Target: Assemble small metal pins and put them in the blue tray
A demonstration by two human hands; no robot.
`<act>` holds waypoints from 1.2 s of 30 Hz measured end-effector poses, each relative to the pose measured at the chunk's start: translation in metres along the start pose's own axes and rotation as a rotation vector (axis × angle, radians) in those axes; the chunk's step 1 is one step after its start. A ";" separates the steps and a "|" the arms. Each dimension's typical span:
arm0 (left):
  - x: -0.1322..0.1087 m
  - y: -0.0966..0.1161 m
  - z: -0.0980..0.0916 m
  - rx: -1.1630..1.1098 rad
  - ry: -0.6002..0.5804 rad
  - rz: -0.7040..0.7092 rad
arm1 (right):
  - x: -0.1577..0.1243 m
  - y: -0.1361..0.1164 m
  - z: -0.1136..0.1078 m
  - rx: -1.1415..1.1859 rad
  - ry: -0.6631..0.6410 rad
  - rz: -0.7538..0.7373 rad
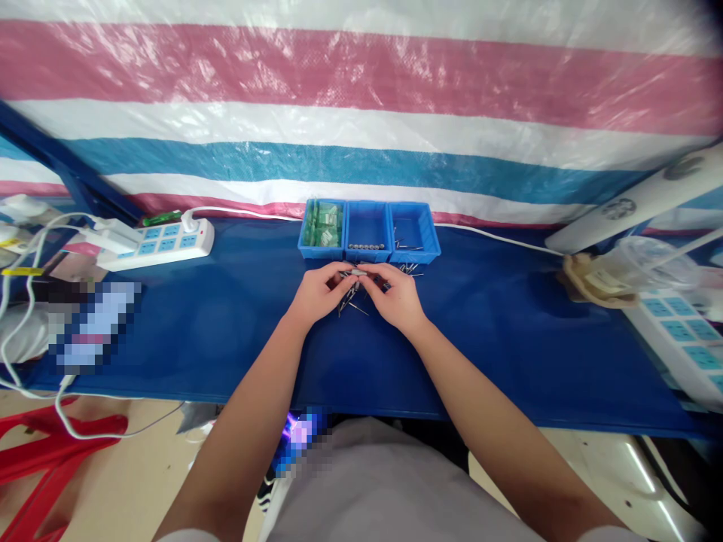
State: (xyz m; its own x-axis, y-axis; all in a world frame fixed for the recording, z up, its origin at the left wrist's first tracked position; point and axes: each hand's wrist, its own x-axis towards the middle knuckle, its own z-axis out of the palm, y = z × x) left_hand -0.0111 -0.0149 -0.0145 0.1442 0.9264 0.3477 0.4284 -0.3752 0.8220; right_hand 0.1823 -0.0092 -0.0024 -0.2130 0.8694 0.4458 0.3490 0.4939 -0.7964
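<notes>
In the head view my left hand (321,296) and my right hand (400,297) meet at the middle of the blue table. Their thumbs and fingertips pinch a small pale grey piece (355,272) between them; its exact kind is too small to make out. Thin dark metal rods (353,305), like small bits or pins, lie loose under and between the hands. More slim metal pieces (407,269) show just beyond my right fingers. Three joined blue bins stand behind: the left bin (321,254) holds green packets, the middle bin (367,218) a row of round metal parts (366,247), the right bin (415,218) a few thin metal pieces.
On the left are a white power strip (163,241), white cables and a blurred-out phone (96,327). A plastic cup (649,263), a second power strip (681,331) and a white tube (633,197) are on the right. A striped sheet (361,75) hangs behind the table (226,331).
</notes>
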 end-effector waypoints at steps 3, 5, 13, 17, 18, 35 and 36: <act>0.000 0.000 0.000 0.006 -0.008 -0.001 | 0.000 0.001 0.000 -0.011 -0.010 0.005; 0.000 -0.001 -0.001 0.008 -0.008 0.012 | 0.000 0.001 -0.001 -0.014 -0.014 0.011; 0.001 -0.003 0.000 0.038 -0.004 0.010 | -0.001 0.003 0.000 0.019 -0.008 0.006; 0.001 -0.004 0.000 0.042 -0.003 0.015 | -0.001 0.005 0.001 0.020 0.005 0.016; 0.001 -0.004 0.000 0.042 0.002 0.015 | -0.001 0.005 0.001 0.021 0.006 0.017; 0.001 0.000 -0.001 -0.012 -0.004 0.012 | 0.000 0.000 -0.001 0.013 -0.006 0.031; 0.001 0.001 -0.001 -0.012 0.000 0.012 | 0.000 0.000 -0.001 0.008 -0.008 0.033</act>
State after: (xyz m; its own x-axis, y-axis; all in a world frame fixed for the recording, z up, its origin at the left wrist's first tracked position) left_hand -0.0116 -0.0145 -0.0134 0.1488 0.9220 0.3573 0.4157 -0.3862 0.8234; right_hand 0.1835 -0.0095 -0.0021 -0.2085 0.8850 0.4164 0.3488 0.4650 -0.8137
